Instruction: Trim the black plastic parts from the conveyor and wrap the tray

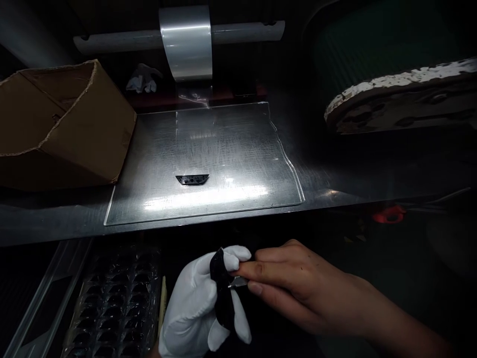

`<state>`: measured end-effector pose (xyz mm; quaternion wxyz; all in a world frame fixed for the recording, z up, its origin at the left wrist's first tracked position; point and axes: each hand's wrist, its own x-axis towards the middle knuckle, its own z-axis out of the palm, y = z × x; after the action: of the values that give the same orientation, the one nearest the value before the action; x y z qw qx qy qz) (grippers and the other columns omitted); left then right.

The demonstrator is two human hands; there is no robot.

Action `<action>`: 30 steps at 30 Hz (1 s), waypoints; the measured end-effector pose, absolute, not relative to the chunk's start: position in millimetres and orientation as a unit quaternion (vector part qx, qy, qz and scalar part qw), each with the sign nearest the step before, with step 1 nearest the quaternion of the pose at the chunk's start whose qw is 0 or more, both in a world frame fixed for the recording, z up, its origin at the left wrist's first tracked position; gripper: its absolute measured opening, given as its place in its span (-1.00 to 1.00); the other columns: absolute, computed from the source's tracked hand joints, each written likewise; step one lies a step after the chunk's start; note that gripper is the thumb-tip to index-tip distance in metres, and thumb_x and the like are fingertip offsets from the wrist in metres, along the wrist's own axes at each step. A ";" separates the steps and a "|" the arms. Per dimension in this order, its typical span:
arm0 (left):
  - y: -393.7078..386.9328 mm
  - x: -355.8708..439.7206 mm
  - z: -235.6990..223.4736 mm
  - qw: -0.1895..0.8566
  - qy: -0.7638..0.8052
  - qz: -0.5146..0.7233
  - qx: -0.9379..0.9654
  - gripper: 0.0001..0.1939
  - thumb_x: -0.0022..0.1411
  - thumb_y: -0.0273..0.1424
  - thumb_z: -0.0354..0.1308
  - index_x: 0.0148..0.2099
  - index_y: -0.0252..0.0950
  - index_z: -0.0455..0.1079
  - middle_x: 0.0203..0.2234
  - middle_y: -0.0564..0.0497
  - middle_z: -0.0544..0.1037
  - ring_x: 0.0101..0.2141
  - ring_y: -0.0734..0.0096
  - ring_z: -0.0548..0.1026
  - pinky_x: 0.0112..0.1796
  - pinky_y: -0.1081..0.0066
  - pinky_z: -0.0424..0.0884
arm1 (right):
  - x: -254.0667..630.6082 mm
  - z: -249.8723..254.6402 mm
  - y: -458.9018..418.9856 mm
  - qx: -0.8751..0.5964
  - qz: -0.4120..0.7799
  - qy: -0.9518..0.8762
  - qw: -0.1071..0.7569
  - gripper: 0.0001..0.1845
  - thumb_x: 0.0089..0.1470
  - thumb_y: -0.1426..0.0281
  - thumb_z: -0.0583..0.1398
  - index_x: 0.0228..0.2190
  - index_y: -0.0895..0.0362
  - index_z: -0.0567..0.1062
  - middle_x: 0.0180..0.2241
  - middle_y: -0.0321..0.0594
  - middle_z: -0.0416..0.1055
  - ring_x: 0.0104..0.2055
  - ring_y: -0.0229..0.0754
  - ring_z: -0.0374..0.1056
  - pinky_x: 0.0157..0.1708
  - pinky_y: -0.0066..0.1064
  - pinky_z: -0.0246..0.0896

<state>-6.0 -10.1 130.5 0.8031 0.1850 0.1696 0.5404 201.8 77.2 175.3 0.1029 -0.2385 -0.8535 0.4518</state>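
In a white glove, my left hand (196, 303) is closed around a dark, curved black part (222, 293), held upright below the table edge. My bare right hand (298, 283) pinches a small, thin, shiny strip (238, 282) between thumb and fingers. The strip's far end meets the black part, and my right fingertips touch the gloved fingers. Whether the strip is clear film or metal, I cannot tell. A second small black piece (192, 179), long with slanted ends, lies on the clear sheet (238, 149) beyond my hands.
A roll of clear film (188, 44) hangs on a bar (246, 33) at the back. An open cardboard box (85, 129) stands left. Below it is a tray (112, 303) of several dark parts. A red-handled tool (389, 214) lies right, under a bulky overhanging machine part (406, 99).
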 end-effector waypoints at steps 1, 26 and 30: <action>-10.5 -5.2 129.6 0.804 0.164 0.540 0.187 -0.58 0.54 -0.30 -0.03 0.29 -0.34 0.38 -0.54 -0.15 0.62 -0.74 0.75 0.13 -0.71 0.76 0.02 | 202.1 174.7 76.2 -0.239 0.455 -0.852 0.101 -0.68 0.45 0.37 0.11 0.13 0.02 0.52 -0.28 -0.32 0.52 -0.31 -0.32 0.46 -0.33 -0.45 0.23; -11.1 -22.6 129.6 0.801 0.185 0.526 0.216 -0.53 0.50 -0.19 0.06 0.34 -0.23 0.35 -0.57 -0.06 0.61 -0.75 0.71 0.14 -0.68 0.70 0.08 | 187.7 180.5 70.3 -0.267 0.359 -0.880 0.157 -0.63 0.44 0.39 0.13 0.21 0.04 0.46 -0.38 -0.39 0.43 -0.44 -0.38 0.32 -0.44 -0.45 0.12; -11.2 -20.7 130.0 0.793 0.177 0.541 0.217 -0.55 0.53 -0.25 -0.02 0.33 -0.29 0.35 -0.54 -0.08 0.61 -0.75 0.71 0.14 -0.71 0.70 0.06 | 188.8 180.6 70.9 -0.258 0.354 -0.887 0.147 -0.66 0.45 0.39 0.12 0.18 0.05 0.48 -0.38 -0.39 0.42 -0.46 -0.38 0.29 -0.46 -0.45 0.10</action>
<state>-20.7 -11.2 130.0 0.7932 0.2167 0.1772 0.5408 188.8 70.9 180.6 0.1474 -0.2575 -0.8867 0.3545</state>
